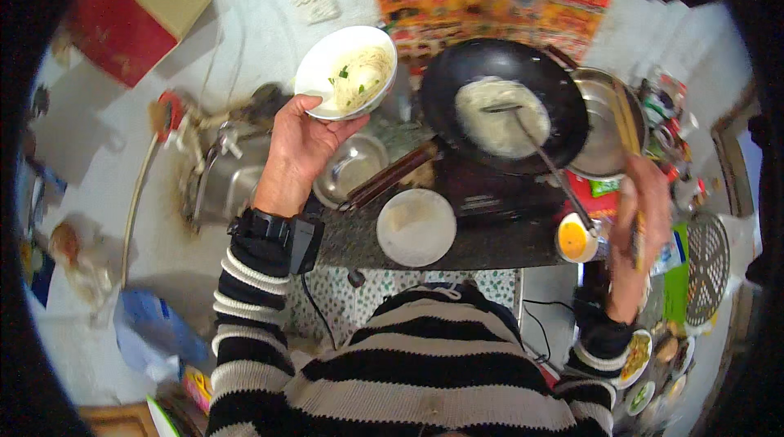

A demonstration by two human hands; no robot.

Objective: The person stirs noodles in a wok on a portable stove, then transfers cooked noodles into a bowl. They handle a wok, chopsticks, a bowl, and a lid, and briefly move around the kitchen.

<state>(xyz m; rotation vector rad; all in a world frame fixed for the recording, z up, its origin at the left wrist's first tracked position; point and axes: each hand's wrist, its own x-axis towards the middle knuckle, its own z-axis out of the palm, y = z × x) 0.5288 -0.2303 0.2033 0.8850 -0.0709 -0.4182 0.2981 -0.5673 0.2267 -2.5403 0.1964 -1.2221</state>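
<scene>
My left hand holds up a white bowl, thumb over the rim and fingers beneath. Thin noodles with bits of green lie in it. On the right, my right hand, smeared by motion, is closed around a pair of wooden chopsticks that point away over a metal pan. Left of that pan a black wok contains whitish, cloudy liquid. A long-handled ladle rests in the wok, its handle reaching toward me near my right hand.
A cup with orange contents stands beside the ladle's handle end. On the dark counter are a pale round plate and a metal basin. A sink is at left; dishes of food sit at lower right.
</scene>
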